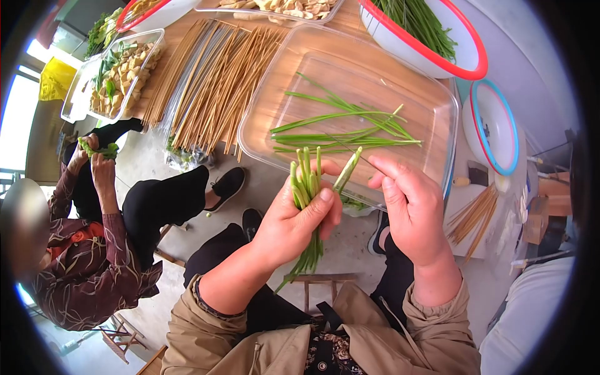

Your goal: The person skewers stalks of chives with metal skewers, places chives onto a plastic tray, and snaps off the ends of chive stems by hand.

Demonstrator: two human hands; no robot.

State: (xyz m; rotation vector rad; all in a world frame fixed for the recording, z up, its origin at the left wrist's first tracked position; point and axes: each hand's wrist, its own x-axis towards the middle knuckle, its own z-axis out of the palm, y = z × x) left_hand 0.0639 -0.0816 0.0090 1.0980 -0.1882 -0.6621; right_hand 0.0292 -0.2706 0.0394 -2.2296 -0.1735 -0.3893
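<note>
My left hand (300, 219) is closed around a bunch of garlic chives (305, 184), the pale cut ends pointing up and the green leaves hanging below the fist. One thicker pale-green stalk (347, 170) sticks out between its fingers. Close by on the right, my right hand (403, 194) pinches a thin dark skewer (350, 147) between thumb and forefinger. Its tip points up and left, over the tray. Loose chives (350, 119) lie in the clear plastic tray (269, 112) just beyond both hands.
Many bamboo skewers (219, 81) lie left of the tray. A box of cubed food (125, 81) stands farther left. A red-rimmed bowl (431, 65) holds more greens, near a blue-rimmed basin (494, 128). More skewers (475, 219) lie right. Another person (94, 250) sits left, handling greens.
</note>
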